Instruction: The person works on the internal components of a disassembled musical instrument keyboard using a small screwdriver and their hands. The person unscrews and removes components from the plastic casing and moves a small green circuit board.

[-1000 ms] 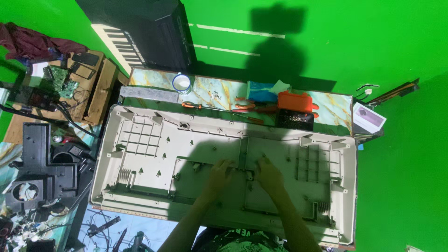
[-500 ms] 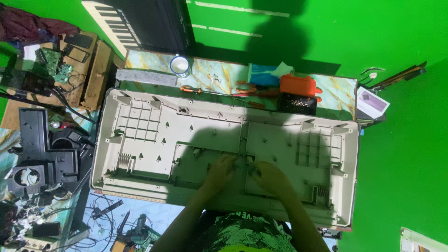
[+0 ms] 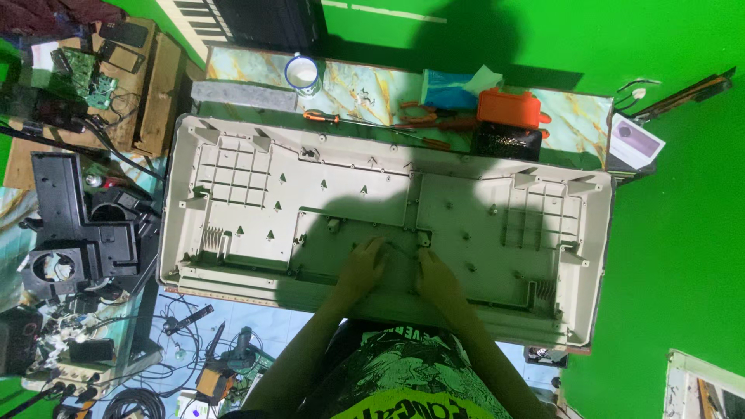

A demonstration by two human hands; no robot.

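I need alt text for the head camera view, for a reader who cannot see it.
Seen from above, a person's left hand and right hand rest inside a large beige plastic casing on a marble-patterned table. Behind it lie an orange case, pliers and a white mug.

Items noted around my work: white enamel mug with blue rim on the marbled tabletop; orange case beside a blue cloth; orange-handled pliers near a screwdriver; green circuit board on a wooden crate; black plastic housing to my left; tangled cables below.
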